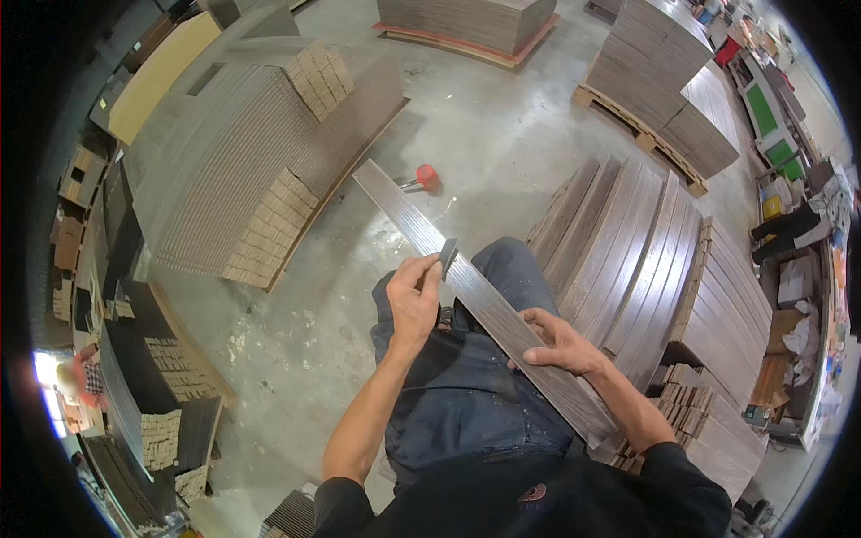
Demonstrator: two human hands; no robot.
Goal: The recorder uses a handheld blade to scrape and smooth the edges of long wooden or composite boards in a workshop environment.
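A long, narrow grey-brown wooden plank (489,303) lies slantwise across my lap, its far end reaching out to the left over the floor. My left hand (413,303) pinches a small, dark, flat piece (449,255) whose exact kind I cannot make out. That piece sits against the plank's upper face, toward its far half. Nearer to me, my right hand (565,348) grips the plank, with the thumb on top and the fingers at the far edge. The plank's near end passes beneath my right forearm.
Stacked grey-brown planks (619,242) stand close on my right. A large board stack (224,170) fills the left. Ahead on the concrete floor lies a red-headed tool (428,178), perhaps a mallet. Farther off are pallets (641,134) of boards. Another person (85,377) is at the far left.
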